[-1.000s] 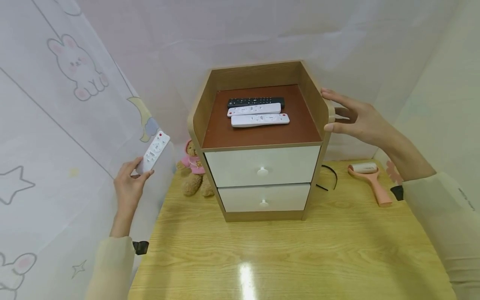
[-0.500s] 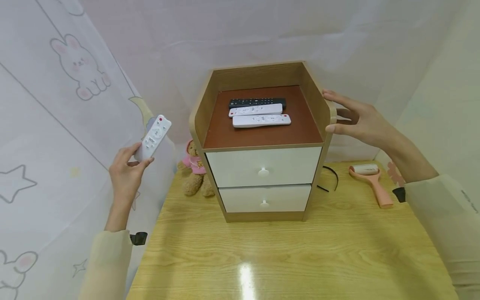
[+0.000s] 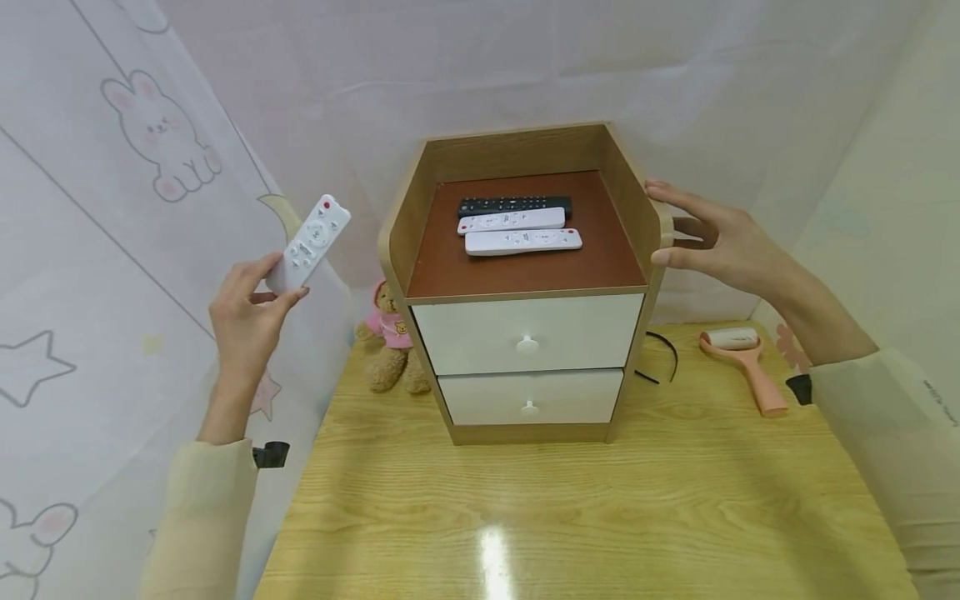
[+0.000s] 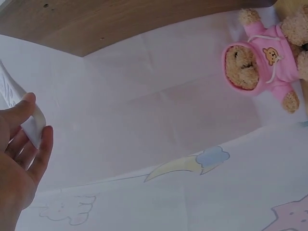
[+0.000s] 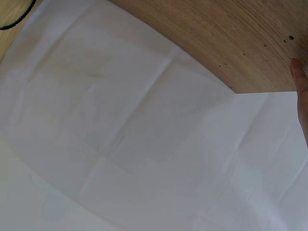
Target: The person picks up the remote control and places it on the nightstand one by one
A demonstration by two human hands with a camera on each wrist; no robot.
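Note:
At the left of the head view my left hand [image 3: 247, 312] pinches the lower end of a white remote control [image 3: 315, 236] between thumb and fingers. The remote is held up in the air, tilted, its red button at the top. My right hand [image 3: 723, 242] rests against the right side panel of a small wooden cabinet [image 3: 528, 433], thumb near the front edge and fingers spread along the outside. On the cabinet's brown top lie a black remote control [image 3: 480, 205] and two white ones, the middle remote [image 3: 510, 220] and the front remote [image 3: 522, 242], side by side.
Two white drawers with knobs, the upper drawer [image 3: 472, 333] and the lower drawer [image 3: 480, 400], are closed. A teddy bear [image 3: 390, 329] in pink sits left of the cabinet. To the right lie a black headband [image 3: 672, 354] and an orange lint roller [image 3: 757, 379] on the wooden table [image 3: 420, 508].
My left hand has risen with the white remote control, from lower beside the cabinet to about the level of its top. The right hand and the remotes on the cabinet stay put.

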